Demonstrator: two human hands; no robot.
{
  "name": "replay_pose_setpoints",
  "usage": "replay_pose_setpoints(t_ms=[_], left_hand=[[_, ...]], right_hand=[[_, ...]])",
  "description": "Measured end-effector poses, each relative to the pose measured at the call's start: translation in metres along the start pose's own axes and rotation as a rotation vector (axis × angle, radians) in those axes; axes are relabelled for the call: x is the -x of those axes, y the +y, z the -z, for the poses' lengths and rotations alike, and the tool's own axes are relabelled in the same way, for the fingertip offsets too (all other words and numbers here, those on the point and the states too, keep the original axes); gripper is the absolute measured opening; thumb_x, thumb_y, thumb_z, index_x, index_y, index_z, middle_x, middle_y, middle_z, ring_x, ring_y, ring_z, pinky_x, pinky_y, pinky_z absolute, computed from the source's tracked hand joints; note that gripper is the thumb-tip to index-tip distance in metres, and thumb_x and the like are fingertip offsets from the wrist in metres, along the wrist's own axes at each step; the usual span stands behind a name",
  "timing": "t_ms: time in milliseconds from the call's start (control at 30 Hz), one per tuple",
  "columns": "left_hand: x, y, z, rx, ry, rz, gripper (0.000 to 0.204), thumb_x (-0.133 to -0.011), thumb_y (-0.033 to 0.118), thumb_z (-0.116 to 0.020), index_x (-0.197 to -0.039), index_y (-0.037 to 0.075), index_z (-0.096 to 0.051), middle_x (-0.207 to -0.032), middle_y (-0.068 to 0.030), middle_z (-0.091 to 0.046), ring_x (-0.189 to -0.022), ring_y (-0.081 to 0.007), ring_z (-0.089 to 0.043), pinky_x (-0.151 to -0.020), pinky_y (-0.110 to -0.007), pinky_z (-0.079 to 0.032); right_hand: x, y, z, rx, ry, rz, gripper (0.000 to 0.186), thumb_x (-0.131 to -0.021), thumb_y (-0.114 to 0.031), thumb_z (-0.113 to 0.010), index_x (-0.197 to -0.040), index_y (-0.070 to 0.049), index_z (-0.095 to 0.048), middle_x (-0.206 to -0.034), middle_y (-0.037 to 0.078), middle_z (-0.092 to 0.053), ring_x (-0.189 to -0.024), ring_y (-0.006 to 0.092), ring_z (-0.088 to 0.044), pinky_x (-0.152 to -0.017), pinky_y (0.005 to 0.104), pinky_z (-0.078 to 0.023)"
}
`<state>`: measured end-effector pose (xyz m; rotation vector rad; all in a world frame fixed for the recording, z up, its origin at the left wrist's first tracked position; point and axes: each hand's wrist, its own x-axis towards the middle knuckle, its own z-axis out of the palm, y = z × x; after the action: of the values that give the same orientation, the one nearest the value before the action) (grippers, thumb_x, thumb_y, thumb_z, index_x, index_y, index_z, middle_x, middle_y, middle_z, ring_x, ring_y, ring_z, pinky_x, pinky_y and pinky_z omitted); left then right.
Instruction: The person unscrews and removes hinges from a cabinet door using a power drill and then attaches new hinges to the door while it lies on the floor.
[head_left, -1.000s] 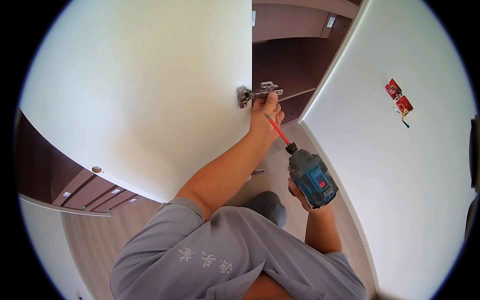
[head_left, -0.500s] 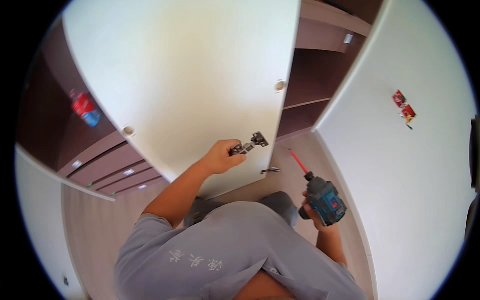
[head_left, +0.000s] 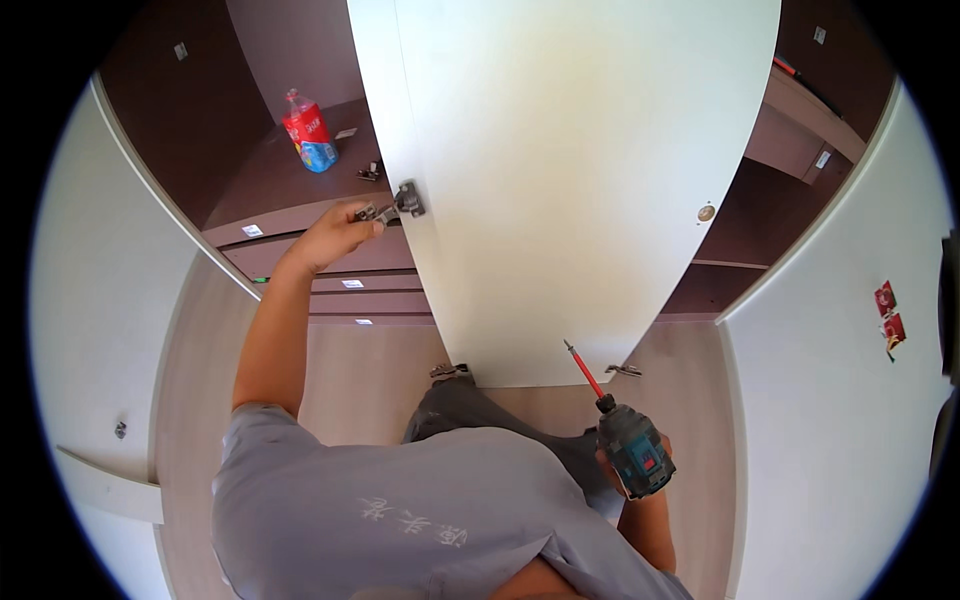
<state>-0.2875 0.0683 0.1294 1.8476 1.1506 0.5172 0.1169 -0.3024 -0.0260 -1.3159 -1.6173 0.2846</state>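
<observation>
the left hand (head_left: pixel 335 238) had carried the metal cabinet hinge (head_left: pixel 408 199) from the right edge of the white door panel (head_left: pixel 570 180) to its left edge — so the work seemed now to be on that side, while the round hole (head_left: pixel 706 213) near the right edge lay uncovered. thumb and fingers pinched the hinge's arm, but whether its cup was seated, i could not tell. the right hand (head_left: pixel 609 477) was wrapped around the cordless driver (head_left: pixel 632 455) — its red bit (head_left: pixel 586 372) well apart from the hinge.
</observation>
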Motion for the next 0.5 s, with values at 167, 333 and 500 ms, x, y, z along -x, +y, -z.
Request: replay_pose_setpoints(t_ms=[167, 333, 500], left_hand=[[-0.014, 0.002, 0.015, -0.083, 0.083, 0.062, 0.02, -0.092, 0.025, -0.073, -0.092, 0.006, -0.065, -0.074, 0.0055, -0.053, -0.067, -0.0059, -0.045, -0.057, -0.025, -0.036], [-0.012, -0.005, 0.002, -0.169, 0.207, -0.008, 0.019, -0.092, 0.019, -0.074, -0.09, 0.005, -0.063, -0.076, 0.005, -0.056, -0.071, -0.0048, -0.047, -0.061, -0.024, -0.039], [-0.023, -0.02, -0.004, 0.026, 0.253, -0.23, 0.016, -0.092, 0.011, -0.073, -0.102, 0.001, -0.065, -0.084, 0.0049, -0.059, -0.075, -0.0036, -0.049, -0.063, -0.024, -0.039]], right_hand=[[-0.004, -0.01, -0.022, 0.011, 0.033, -0.034, 0.027, -0.082, -0.024, -0.08, -0.104, -0.009, -0.073, -0.1, 0.007, -0.075, -0.088, 0.0254, -0.074, -0.078, 0.034, -0.059], [-0.001, -0.008, -0.028, 0.201, 0.004, -0.108, 0.026, -0.083, -0.026, -0.079, -0.103, -0.01, -0.073, -0.096, 0.006, -0.075, -0.083, 0.0236, -0.073, -0.075, 0.0341, -0.059], [0.001, 0.031, -0.071, -0.139, -0.024, -0.566, 0.037, -0.077, -0.024, -0.085, -0.11, -0.01, -0.075, -0.096, 0.004, -0.078, -0.078, 0.0213, -0.075, -0.071, 0.0318, -0.059]])
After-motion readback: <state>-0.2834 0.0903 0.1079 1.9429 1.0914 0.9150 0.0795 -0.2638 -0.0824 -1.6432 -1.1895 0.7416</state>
